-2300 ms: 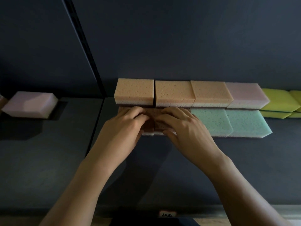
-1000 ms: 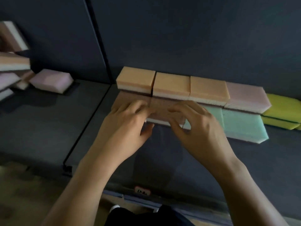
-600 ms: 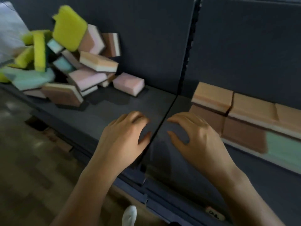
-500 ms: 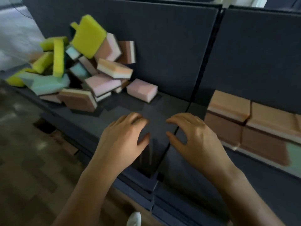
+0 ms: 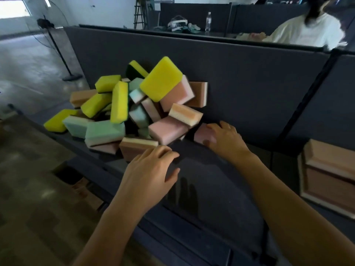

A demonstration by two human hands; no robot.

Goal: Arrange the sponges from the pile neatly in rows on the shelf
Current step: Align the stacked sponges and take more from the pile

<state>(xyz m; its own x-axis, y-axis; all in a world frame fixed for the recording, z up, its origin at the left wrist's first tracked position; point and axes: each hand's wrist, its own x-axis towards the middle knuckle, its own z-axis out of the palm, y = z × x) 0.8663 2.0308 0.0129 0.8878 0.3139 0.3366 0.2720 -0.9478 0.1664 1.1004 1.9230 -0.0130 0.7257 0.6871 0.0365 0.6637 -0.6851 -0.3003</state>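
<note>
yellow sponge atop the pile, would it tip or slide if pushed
Probably: the yellow sponge sits tilted atop the pile, so it may slide off. Looks like foam, likely light and squashy. Flat faces make rolling unlikely.

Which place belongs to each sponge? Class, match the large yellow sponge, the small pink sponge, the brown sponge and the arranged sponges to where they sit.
Things: 1 large yellow sponge; 2 small pink sponge; 3 brown sponge; 4 arranged sponges.
Places: A under the right hand; B far right of the shelf; C top of the pile; D nearest the left hand.
Pairs: 1-C, 2-A, 3-D, 4-B.
</note>
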